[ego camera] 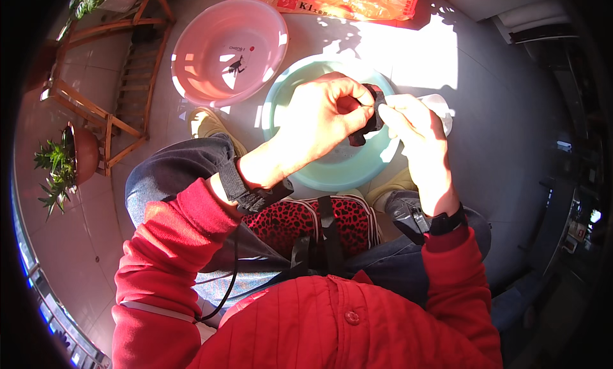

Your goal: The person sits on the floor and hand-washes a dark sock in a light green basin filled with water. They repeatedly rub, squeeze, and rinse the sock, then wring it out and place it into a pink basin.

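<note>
A small dark piece of cloth (375, 111) with some red on it hangs between my two hands, above a light green plastic basin (330, 177). My left hand (330, 110) pinches its left side between thumb and fingertips. On the other side, the fingertips of my right hand (415, 125) grip its upper right edge. What the cloth item is exactly cannot be told, as my fingers cover part of it. Bright sun washes out the back of my left hand and part of the basin, whose contents are hard to make out.
A pink plastic basin (215, 74) stands left of the green one. A translucent plastic container (438, 111) is beside my right hand. Beyond lies a red printed plastic bag (335, 2). Wooden racks (119, 86) and a potted plant (86, 153) are at the left.
</note>
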`<state>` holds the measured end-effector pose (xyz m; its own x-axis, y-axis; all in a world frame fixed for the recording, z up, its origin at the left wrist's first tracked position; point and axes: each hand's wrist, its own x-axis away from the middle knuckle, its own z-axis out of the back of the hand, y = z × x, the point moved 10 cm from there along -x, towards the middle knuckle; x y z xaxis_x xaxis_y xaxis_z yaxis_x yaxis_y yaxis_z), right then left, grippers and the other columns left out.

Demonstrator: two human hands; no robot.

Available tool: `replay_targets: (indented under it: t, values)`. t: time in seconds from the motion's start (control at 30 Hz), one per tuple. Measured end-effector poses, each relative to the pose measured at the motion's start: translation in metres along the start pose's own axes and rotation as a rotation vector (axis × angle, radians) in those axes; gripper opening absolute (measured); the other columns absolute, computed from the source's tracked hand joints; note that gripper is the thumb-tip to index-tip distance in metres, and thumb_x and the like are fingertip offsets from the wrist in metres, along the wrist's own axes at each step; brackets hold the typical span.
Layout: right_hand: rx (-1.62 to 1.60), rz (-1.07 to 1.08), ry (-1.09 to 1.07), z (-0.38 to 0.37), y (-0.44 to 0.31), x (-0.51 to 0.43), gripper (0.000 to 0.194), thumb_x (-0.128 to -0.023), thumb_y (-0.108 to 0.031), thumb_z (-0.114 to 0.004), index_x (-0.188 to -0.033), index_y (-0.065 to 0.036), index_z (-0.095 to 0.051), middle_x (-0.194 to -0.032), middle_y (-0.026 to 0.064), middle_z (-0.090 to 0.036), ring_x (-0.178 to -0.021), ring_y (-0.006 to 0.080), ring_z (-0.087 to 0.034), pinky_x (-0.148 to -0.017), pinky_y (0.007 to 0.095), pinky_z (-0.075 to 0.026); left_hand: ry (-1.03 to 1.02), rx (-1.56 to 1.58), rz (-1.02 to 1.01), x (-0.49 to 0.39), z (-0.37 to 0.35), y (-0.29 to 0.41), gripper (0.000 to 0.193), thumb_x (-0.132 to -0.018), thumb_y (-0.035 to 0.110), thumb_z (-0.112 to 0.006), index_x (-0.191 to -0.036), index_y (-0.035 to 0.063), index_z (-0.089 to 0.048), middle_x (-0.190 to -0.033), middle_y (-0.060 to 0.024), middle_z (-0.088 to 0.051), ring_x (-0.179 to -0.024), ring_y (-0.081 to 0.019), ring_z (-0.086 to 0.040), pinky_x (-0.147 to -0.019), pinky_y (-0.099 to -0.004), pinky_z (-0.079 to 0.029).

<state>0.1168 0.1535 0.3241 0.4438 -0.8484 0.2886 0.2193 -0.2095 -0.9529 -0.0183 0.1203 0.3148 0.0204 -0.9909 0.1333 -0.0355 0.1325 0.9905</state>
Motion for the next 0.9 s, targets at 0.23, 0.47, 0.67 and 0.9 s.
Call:
replay_targets:
  t: [0.23,0.47,0.67,0.9]
  values:
    - [-0.014,0.003,-0.012,0.0,0.001,0.0,0.017,-0.087,-0.009,-0.065,-0.101,0.0,-0.064,-0.09,0.0016,-0.064,-0.083,0.0077,-0.058,-0.073,0.0204,-0.045,0.013,-0.007,0.031,0.0,0.001,-0.002,0.006,-0.086,0.001,-0.064,-0.092,-0.0001,-0.064,-0.085,-0.0001,-0.065,-0.08,-0.0064,-0.061,-0.075,-0.0229,-0.051]
    - [-0.023,-0.008,0.026,0.003,0.007,-0.002,0.018,-0.086,-0.01,-0.065,-0.101,-0.001,-0.063,-0.086,0.0014,-0.06,-0.078,0.0078,-0.055,-0.068,0.0214,-0.044,-0.037,0.088,0.069,0.0,-0.002,-0.006,0.005,-0.087,0.003,-0.063,-0.092,0.0011,-0.063,-0.084,0.0013,-0.064,-0.079,-0.0056,-0.059,-0.073,-0.0219,-0.049]
    - [-0.017,-0.03,0.065,0.006,0.009,0.0,0.017,-0.087,-0.015,-0.063,-0.098,-0.002,-0.063,-0.076,-0.002,-0.055,-0.067,0.0054,-0.048,-0.058,0.021,-0.037,-0.056,0.139,0.083,-0.002,-0.002,-0.011,0.006,-0.087,0.004,-0.064,-0.092,0.001,-0.063,-0.084,0.001,-0.065,-0.079,-0.0057,-0.059,-0.073,-0.0225,-0.049]
    - [0.011,0.038,0.05,0.003,0.003,-0.001,0.015,-0.087,-0.014,-0.063,-0.097,-0.002,-0.063,-0.076,-0.0025,-0.054,-0.066,0.0048,-0.047,-0.058,0.0203,-0.035,-0.046,0.12,0.095,-0.002,-0.002,-0.012,0.007,-0.086,0.005,-0.065,-0.092,0.0007,-0.064,-0.084,0.0002,-0.066,-0.079,-0.0064,-0.06,-0.074,-0.0232,-0.05]
